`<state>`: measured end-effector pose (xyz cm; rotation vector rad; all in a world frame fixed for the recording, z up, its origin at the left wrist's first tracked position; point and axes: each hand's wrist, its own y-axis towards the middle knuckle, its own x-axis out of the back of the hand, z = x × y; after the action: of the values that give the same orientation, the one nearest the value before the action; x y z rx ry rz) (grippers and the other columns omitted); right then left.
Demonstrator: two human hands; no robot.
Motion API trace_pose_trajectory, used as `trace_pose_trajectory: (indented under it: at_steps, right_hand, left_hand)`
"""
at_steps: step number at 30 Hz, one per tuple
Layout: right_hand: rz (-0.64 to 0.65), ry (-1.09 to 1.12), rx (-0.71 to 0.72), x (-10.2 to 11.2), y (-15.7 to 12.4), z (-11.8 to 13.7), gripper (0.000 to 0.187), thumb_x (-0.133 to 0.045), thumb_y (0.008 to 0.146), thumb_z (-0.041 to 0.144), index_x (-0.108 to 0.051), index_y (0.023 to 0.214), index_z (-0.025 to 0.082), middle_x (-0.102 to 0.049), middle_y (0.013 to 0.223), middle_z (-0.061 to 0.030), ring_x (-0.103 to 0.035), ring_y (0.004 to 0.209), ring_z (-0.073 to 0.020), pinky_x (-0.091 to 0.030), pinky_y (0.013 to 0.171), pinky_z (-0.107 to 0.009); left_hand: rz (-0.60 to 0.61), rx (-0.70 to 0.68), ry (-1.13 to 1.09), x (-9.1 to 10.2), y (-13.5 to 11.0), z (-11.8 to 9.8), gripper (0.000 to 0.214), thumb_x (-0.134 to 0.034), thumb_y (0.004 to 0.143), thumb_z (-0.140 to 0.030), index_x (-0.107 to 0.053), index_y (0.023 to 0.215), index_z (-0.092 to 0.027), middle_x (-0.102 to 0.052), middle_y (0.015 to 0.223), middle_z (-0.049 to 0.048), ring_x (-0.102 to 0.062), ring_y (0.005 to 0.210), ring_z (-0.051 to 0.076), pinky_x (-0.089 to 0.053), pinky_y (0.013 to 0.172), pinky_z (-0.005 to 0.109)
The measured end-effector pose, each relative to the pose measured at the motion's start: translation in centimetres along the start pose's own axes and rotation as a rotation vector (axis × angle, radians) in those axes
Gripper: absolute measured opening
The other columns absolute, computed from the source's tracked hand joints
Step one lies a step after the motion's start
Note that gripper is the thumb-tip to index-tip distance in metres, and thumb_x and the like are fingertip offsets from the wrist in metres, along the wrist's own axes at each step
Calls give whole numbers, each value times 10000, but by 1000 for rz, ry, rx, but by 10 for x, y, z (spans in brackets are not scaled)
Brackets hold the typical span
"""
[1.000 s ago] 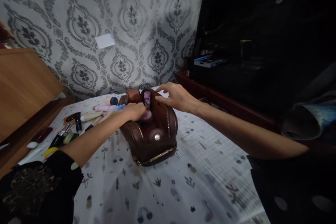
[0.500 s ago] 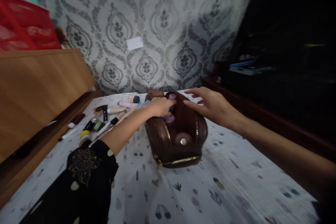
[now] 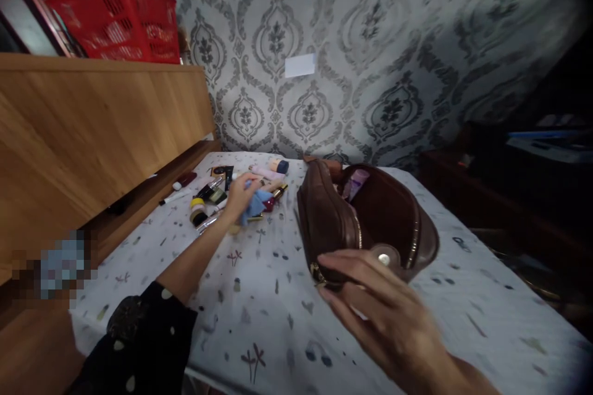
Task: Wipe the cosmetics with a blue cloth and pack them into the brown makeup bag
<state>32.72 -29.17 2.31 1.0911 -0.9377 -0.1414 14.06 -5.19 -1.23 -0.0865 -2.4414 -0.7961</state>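
A brown leather toiletry bag [image 3: 365, 216] stands open on the printed cloth, with a gold zip and a round metal snap [image 3: 383, 258]. A lilac item [image 3: 355, 185] pokes out of its mouth. My left hand [image 3: 239, 199] is shut on a soft blue item [image 3: 254, 206] just left of the bag, above a spread of cosmetics [image 3: 222, 191]. My right hand [image 3: 382, 308] is open and blurred, its fingers over the bag's near corner by the zip end. The bag's inside is mostly hidden.
The printed white cloth [image 3: 259, 308] covers the surface, with a wooden headboard [image 3: 102, 117] along its left side. A red plastic basket [image 3: 118, 18] sits above that. Patterned wallpaper [image 3: 306, 31] fills the back, and dark furniture [image 3: 509, 179] stands at the right.
My left hand has come out of the bag with the blue item and moved left. My right hand has moved from the far rim to the near corner. The view has swung left.
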Motion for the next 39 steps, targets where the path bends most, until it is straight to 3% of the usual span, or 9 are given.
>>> trace_pose_trajectory:
  at_steps: [5, 8, 15, 18, 21, 26, 34, 37, 39]
  right_hand:
    - [123, 161, -82, -36, -13, 17, 206, -553, 921, 127, -622, 748, 213, -720, 973, -99, -679, 916, -215, -606, 739, -339]
    - [221, 241, -217, -63, -17, 18, 211, -517, 934, 156, -667, 798, 217, -719, 997, -110, -674, 912, -221, -594, 771, -367]
    - [274, 501, -614, -122, -27, 15, 162, -549, 895, 213, -706, 858, 203, -727, 921, -70, -648, 770, -180, -527, 677, -297]
    - [217, 543, -718, -134, -35, 12, 178, -537, 870, 184, -703, 805, 184, -711, 798, -45, -638, 724, -170, -486, 658, -272]
    - [197, 551, -769, -136, -40, 11, 172, -554, 845, 170, -710, 771, 176, -700, 746, -32, -633, 707, -165, -461, 643, -254]
    - [209, 547, -821, -132, -39, 11, 137, -604, 819, 172, -735, 786, 196, -717, 760, -15, -635, 702, -151, -451, 644, -237]
    - [146, 643, -888, -131, -38, 5, 135, -597, 819, 172, -727, 794, 196, -706, 754, -1, -630, 705, -138, -470, 650, -226]
    - [138, 637, -849, -130, -40, 4, 134, -585, 842, 197, -715, 876, 200, -698, 827, -13, -636, 739, -143, -505, 678, -234]
    - [114, 586, -799, -129, -42, 3, 221, -568, 867, 219, -680, 1056, 197, -685, 992, -52, -643, 774, -151, -541, 723, -268]
  left_hand:
    - [-157, 234, 192, 69, 2, 63, 219, -469, 850, -264, -658, 888, -161, -702, 885, 46, -634, 893, 225, -484, 801, 307]
    - [-123, 298, 295, 90, 3, 83, 232, -478, 860, -251, -676, 927, -151, -714, 916, 56, -647, 909, 232, -493, 799, 309]
    - [233, 258, 481, 46, 9, 81, 216, -609, 920, -293, -662, 1090, -169, -674, 1144, 74, -631, 1065, 224, -512, 936, 404]
    - [351, 253, 545, 26, 18, 76, 347, -607, 939, -364, -594, 1219, -160, -617, 1229, 96, -629, 1065, 226, -546, 902, 452]
    - [407, 227, 586, 18, 30, 76, 260, -668, 881, -291, -660, 1118, -183, -679, 1157, 105, -649, 1061, 247, -531, 895, 380]
    - [391, 158, 639, 19, 40, 77, 313, -685, 751, -271, -699, 1056, -202, -760, 1044, 80, -686, 1012, 285, -520, 792, 300]
    - [200, 57, 748, 39, 15, 55, 376, -528, 850, -343, -649, 1176, -202, -701, 1178, 132, -615, 1138, 352, -500, 884, 422]
    - [116, -15, 659, 54, 3, 39, 403, -525, 836, -376, -634, 1190, -216, -683, 1206, 125, -621, 1125, 340, -497, 921, 437]
    - [179, -43, 491, 63, -8, 26, 417, -568, 793, -386, -635, 1167, -214, -700, 1165, 102, -637, 1100, 312, -501, 935, 411]
